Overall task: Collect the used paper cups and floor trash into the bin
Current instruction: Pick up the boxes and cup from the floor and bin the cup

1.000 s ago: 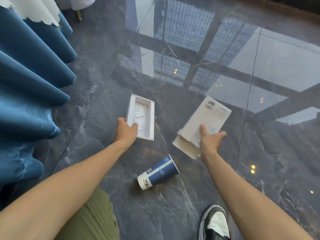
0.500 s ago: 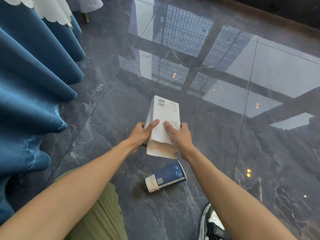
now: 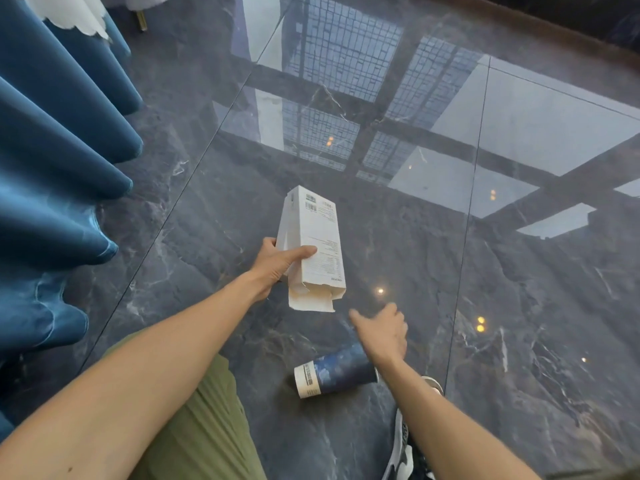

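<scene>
Right hand [image 3: 382, 332] has let go of white cardboard box [image 3: 313, 247], fingers loose, empty, above blue paper cup [image 3: 334, 374] lying on floor; left hand [image 3: 277, 263] alone grips box; cup probably next

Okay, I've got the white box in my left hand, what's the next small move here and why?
Probably lower the right hand onto the blue paper cup and grip it. The left hand already holds the white box, while the right hand holds nothing and hovers just above the cup, which lies on its side on the dark floor beside the shoe. No bin is in view.
</scene>
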Demonstrator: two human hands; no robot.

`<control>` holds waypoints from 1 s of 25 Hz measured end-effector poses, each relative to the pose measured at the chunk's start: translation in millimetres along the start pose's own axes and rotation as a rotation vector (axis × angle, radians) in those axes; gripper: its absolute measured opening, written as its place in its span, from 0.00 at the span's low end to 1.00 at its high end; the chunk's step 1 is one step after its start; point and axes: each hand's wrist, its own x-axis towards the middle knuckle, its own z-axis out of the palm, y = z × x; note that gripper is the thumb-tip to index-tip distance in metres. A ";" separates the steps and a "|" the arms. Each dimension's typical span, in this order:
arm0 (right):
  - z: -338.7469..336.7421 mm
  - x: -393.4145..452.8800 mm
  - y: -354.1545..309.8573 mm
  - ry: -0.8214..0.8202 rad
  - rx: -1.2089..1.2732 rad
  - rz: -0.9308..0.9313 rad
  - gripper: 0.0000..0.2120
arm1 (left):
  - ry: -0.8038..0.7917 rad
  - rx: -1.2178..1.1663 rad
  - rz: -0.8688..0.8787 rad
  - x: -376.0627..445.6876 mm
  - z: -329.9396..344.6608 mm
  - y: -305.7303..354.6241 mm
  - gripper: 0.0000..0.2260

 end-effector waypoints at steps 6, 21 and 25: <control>31.7 -19.9 49.6 -0.258 0.027 0.234 0.19 | -0.066 0.071 0.045 1.9 23.4 2.4 0.33; -71.3 6.5 -55.4 0.140 0.142 -0.363 0.03 | 0.004 0.280 0.106 -39.7 24.4 20.0 0.34; -131.4 -46.1 -74.7 0.140 -0.188 -0.702 0.05 | 0.149 0.320 0.091 -117.1 11.7 56.8 0.36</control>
